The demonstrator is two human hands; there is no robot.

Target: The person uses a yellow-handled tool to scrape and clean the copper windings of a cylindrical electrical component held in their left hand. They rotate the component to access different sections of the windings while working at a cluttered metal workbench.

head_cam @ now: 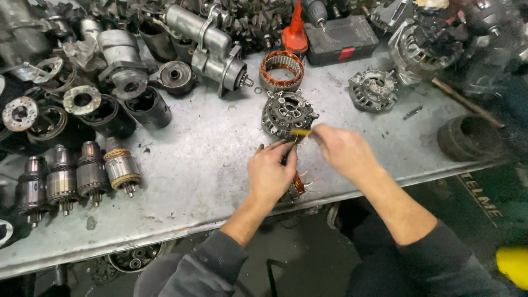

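Copper-wound stator part (297, 186) sits at the near edge of the grey metal desk (198, 154), mostly hidden under the left hand (270, 173), which closes over it. Right hand (341, 149) pinches a yellow-handled tool (301, 132) just above, tip toward the part. Behind them lies a dark alternator housing (287, 113); four armatures (77, 176) stand well apart at left.

Two bare hands (272, 173), dark grey sleeves pushed up the forearms, dark trousers below.

Copper-wound stator (297, 186) (half-hidden), table-edge
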